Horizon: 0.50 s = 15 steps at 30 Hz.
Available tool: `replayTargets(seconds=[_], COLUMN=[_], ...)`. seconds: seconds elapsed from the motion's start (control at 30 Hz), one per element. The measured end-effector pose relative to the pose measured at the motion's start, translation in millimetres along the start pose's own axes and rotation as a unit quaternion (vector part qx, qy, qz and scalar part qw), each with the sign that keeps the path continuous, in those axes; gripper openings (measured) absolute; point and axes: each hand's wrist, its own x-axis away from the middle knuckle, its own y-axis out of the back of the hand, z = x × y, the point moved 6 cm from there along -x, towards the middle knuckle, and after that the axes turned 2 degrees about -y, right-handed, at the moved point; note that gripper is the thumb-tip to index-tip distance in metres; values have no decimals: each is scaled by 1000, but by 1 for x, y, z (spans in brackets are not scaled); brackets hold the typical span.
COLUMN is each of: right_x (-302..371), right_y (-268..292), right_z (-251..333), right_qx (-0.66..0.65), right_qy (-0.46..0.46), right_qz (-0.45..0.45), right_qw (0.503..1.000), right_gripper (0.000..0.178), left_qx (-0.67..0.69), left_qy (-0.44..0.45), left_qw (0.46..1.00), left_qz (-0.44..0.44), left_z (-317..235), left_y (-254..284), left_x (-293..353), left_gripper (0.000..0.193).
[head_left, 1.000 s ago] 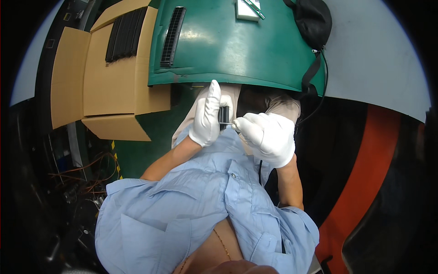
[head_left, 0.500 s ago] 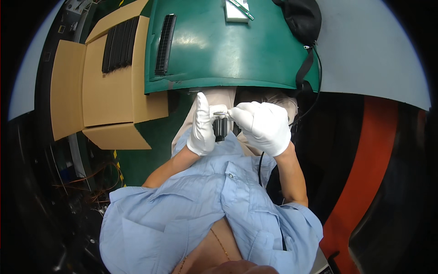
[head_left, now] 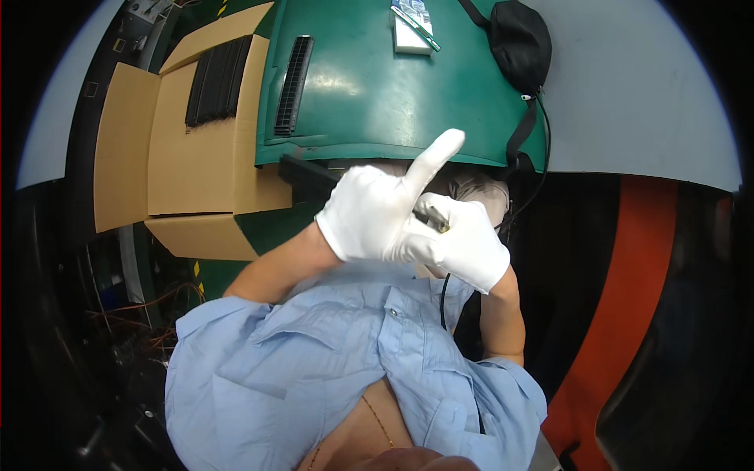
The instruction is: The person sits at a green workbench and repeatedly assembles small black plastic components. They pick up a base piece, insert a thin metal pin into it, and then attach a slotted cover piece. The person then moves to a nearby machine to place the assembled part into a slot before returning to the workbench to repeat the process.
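My left hand, in a white glove, is closed around a long black bar with one finger stretched out to the upper right. The bar sticks out to the left, and its middle is hidden by the glove. Pressed against the left hand, my gloved right hand has its fingers curled round a small metallic piece. Whether that piece is joined to the bar cannot be made out. Both hands are over my lap, just off the near edge of the green table mat.
A black slotted strip lies on the mat's left side. Left of the table stands an open cardboard box with several black strips. Toward the back are a white box, a green pen and a black bag.
The black bar, seen end-on before, has swung round to point left. My left hand has turned over and moved right, up against my right hand. The view has shifted slightly.
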Motion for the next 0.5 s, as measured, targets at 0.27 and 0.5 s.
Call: replayTargets(seconds=[0.27,0.5], right_x=[6,-6], right_y=[-3,-63], right_z=[-6,13], right_qx=[-47,187], right_qy=[67,238], right_qz=[-256,-194], right_qw=[963,933], right_gripper=[14,20], left_qx=[74,533], left_qy=[223,353], left_qw=[888,688], left_qz=[-395,-343], left_z=[80,114], left_y=[62,-5], left_x=[35,35], left_gripper=[69,52])
